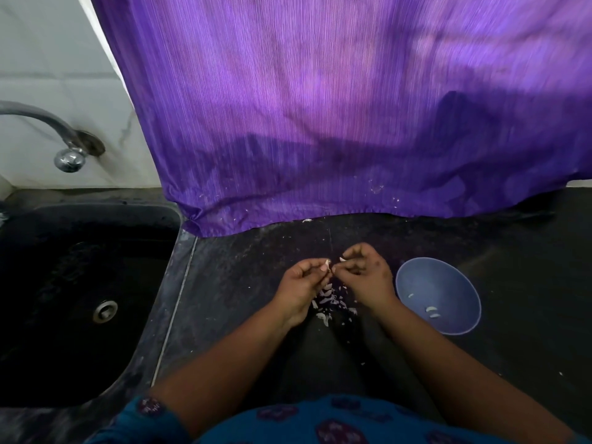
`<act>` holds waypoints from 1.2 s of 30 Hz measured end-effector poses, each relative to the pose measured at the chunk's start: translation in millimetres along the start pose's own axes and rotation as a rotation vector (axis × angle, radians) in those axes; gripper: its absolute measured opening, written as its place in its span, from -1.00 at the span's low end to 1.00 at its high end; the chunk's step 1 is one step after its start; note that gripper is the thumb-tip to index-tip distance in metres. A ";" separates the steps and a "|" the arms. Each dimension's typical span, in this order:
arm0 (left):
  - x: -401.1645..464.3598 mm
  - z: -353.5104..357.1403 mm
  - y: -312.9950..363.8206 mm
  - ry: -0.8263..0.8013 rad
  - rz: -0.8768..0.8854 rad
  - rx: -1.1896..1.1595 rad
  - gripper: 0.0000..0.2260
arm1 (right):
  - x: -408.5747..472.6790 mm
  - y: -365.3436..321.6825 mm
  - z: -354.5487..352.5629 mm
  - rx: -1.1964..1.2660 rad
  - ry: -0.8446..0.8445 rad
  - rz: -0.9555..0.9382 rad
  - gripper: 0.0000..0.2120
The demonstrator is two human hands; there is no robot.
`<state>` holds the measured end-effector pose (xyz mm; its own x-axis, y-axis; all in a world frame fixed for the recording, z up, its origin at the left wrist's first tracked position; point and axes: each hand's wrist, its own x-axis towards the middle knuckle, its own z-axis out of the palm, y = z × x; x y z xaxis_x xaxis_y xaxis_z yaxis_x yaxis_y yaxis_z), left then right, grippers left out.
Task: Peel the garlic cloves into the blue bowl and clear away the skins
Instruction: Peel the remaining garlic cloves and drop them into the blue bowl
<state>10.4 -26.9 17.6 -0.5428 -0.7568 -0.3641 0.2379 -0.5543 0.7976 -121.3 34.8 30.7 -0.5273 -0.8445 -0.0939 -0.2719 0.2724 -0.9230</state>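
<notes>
Clothing: a teal garment (320,421) with dark purple flower-like motifs fills the 6 o'clock edge; no writing can be read on it.
Forearms: both bare, reaching from 6 o'clock up toward the middle of the counter (256,315).
Skins: a small heap of pale garlic skins (330,302) lies on the dark counter under and between the wrists, with stray flecks scattered toward 5 o'clock.
Left hand: the left hand (302,283) has its fingers curled, thumb and fingertips pinching a pale garlic clove (327,263) at its tip.
Right hand: the right hand (365,270) is also curled, its fingertips pinching a small pale sliver (342,259), clove or skin I cannot tell, just beside the left hand's clove.
Blue bowl: the blue bowl (416,277) sits on the counter at 3 o'clock of the hands, just beside the right wrist.
Peeled cloves: a few pale peeled cloves (432,312) lie on the bowl's bottom, one smaller piece apart from the others toward 10 o'clock inside it.
Sink: a black sink (48,283) with a metal drain (105,311) lies at 9 o'clock, sunk in the counter.
Tap: a metal tap (69,149) comes off the white wall at 10 o'clock, above the sink.
Cloth: a purple ribbed cloth (352,107) hangs across 12 o'clock, its hem resting on the counter, dotted with pale flecks.
Writing: no brand, label or lettering is legible anywhere.
</notes>
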 end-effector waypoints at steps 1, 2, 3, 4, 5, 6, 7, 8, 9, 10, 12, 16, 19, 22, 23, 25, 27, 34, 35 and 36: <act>-0.7 1.0 0.3 -0.008 0.007 0.022 -0.89 | 0.4 -2.4 -0.9 0.026 -0.009 -0.006 -0.74; -0.8 1.3 0.3 -0.014 0.012 0.040 -0.89 | 1.0 -3.6 -1.3 0.040 -0.017 -0.010 -0.74; -0.7 1.0 0.7 -0.019 0.018 0.057 -0.89 | 1.2 -5.1 -1.3 0.045 -0.021 -0.016 -0.73; -0.4 0.7 1.0 -0.020 0.026 0.074 -0.89 | 0.9 -5.8 -1.2 0.043 -0.018 -0.018 -0.72; -0.1 -0.8 1.9 -0.019 0.040 0.097 -0.88 | 0.8 -6.3 0.0 0.041 -0.009 -0.017 -0.69; 0.3 -2.1 2.4 -0.017 0.058 0.128 -0.88 | 0.5 -7.3 1.0 0.042 0.003 -0.014 -0.67; 0.4 -2.6 2.3 -0.014 0.081 0.166 -0.87 | 0.0 -7.8 1.5 0.042 0.013 -0.010 -0.66; 0.5 -3.3 1.9 -0.007 0.108 0.210 -0.87 | -0.3 -8.4 2.1 0.038 0.019 -0.009 -0.65; 0.6 -3.5 1.4 0.000 0.137 0.255 -0.87 | -0.6 -8.9 2.3 0.030 0.024 -0.010 -0.64; 0.5 -3.2 0.6 0.008 0.166 0.299 -0.87 | -0.6 -9.4 2.3 0.018 0.026 -0.013 -0.63; 0.4 -2.9 -0.4 0.019 0.212 0.360 -0.86 | -0.4 -10.8 1.6 -0.019 0.022 -0.030 -0.61; -0.2 -2.7 -0.5 0.027 0.264 0.434 -0.85 | -1.4 -14.9 0.0 -0.110 -0.001 -0.096 -0.57; -0.1 -3.8 -1.1 0.032 0.303 0.497 -0.85 | -1.8 -14.8 1.0 -0.160 0.004 -0.129 -0.56; -0.3 -4.9 -1.6 0.032 0.325 0.546 -0.86 | -0.7 -12.1 2.6 -0.180 0.003 -0.130 -0.54; -0.3 -5.4 -1.7 0.036 0.325 0.552 -0.87 | -0.6 -11.4 2.9 -0.182 -0.001 -0.126 -0.53; -0.2 -6.2 -2.1 0.035 0.325 0.549 -0.87 | -1.1 -11.0 3.1 -0.181 -0.007 -0.114 -0.53; -0.7 -6.6 -3.0 0.032 0.324 0.546 -0.87 | -2.2 -11.1 3.1 -0.168 -0.015 -0.101 -0.54; -4.5 -5.7 -4.1 0.015 0.305 0.490 -0.87 | -8.0 -13.3 3.8 -0.100 -0.016 -0.054 -0.61; -5.3 -5.6 -4.6 0.009 0.291 0.459 -0.88 | -8.3 -13.0 4.1 -0.088 -0.013 -0.041 -0.61; -6.7 -5.5 -5.4 0.001 0.276 0.430 -0.88 | -9.1 -12.5 4.4 -0.075 -0.011 -0.030 -0.60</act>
<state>17.2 -20.8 13.1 -0.5055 -0.8555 -0.1124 0.0193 -0.1415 0.9898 -109.6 37.1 41.5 -0.5097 -0.8574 -0.0712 -0.3471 0.2806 -0.8949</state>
